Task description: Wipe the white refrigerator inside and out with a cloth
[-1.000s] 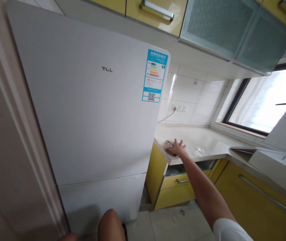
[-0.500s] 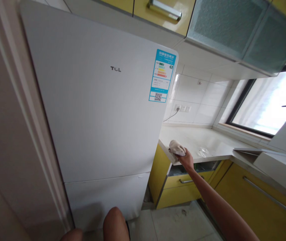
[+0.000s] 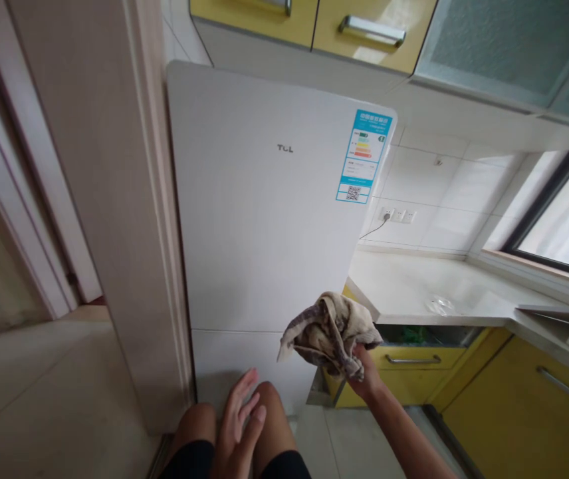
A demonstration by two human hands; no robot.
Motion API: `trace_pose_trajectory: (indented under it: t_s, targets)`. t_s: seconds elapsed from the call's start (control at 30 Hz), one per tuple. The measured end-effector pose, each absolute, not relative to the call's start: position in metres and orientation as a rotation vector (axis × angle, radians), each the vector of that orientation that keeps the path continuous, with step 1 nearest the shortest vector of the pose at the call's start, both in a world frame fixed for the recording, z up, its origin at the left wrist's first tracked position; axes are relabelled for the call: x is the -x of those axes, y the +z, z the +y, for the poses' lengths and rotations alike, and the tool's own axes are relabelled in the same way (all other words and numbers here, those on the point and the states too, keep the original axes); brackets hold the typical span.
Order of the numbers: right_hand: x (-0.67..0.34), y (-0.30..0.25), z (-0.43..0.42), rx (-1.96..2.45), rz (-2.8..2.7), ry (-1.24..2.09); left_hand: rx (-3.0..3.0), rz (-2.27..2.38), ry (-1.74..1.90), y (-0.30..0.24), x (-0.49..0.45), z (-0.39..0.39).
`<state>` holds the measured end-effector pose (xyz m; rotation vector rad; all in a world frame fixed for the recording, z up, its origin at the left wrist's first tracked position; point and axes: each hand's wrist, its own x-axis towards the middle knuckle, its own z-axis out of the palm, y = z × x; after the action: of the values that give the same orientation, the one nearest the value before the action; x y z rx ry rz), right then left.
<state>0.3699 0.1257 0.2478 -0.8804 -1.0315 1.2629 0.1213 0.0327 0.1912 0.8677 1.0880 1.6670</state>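
A crumpled, stained cream cloth (image 3: pixel 334 329) hangs from my right hand (image 3: pixel 365 372), its fingers closed round the cloth's lower right part. The cloth is in front of the lower right side of a white fridge (image 3: pixel 264 233) and hides part of the fridge's edge. My left hand (image 3: pixel 242 416) is raised over my knees, holding nothing, with the fingers stretched out and slightly apart. Beyond the left hand is the fridge's lower door (image 3: pixel 229 359).
To the right of the fridge, a white countertop (image 3: pixel 404 279) tops yellow drawers (image 3: pixel 409 356). A small clear plastic piece (image 3: pixel 441 305) lies on it. Yellow cupboards (image 3: pixel 374 50) hang above, and a door frame (image 3: pixel 115 199) stands at left.
My right hand has drawn the cloth back from the countertop toward the fridge and me, and the cloth hangs looser. My left hand has come into view. The view has shifted left.
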Motion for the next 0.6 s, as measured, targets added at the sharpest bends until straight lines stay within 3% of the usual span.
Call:
trace_pose_trajectory:
  t_s: [0.1,0.23,0.37,0.6]
  targets:
    - [-0.339,0.250,0.127,0.911,-1.144,1.278,-0.910,0.838,1.727,0.215,-0.118,0.037]
    - [-0.286,0.253,0.127,0.849,-1.627,0.928,-0.895,0.624,1.759,0.229,-0.120,0.042]
    - [-0.226,0.250,0.122,0.720,-1.964,0.522,-0.748,0.740,1.810,0.241,-0.120,0.045]
    - [-0.169,0.271,0.111,0.435,-2.577,0.291,-0.280,0.921,1.894,0.224,-0.066,0.037]
